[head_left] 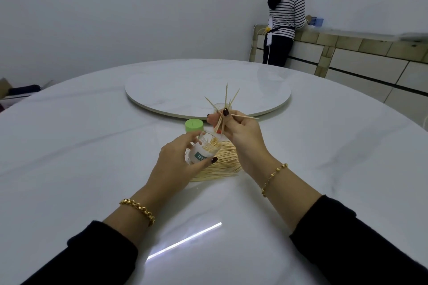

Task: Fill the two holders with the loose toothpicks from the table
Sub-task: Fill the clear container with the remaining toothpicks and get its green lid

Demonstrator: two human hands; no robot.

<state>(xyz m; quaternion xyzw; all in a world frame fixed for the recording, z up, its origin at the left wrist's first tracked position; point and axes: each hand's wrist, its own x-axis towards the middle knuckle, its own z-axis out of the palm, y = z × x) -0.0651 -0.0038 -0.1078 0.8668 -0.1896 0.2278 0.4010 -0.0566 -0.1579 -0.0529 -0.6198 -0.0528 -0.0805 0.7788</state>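
my right hand (pixel 238 132) pinches a splayed bunch of toothpicks (pixel 220 122), tips fanning up and outward. just below it, my left hand (pixel 176 164) grips the half-filled holder (pixel 203 149), tilted, mouth facing the bunch. the loose pile (pixel 222 164) lies on the table (pixel 92 146) under both hands.

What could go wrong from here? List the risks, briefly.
1. The toothpicks pinched in the right hand fan out in several directions; some may miss the holder mouth or drop onto the pile.
2. The left hand holds the holder tilted and partly filled; tipped further, its contents could slide out.
3. The second holder stands just behind the right hand; a careless move could knock it over.
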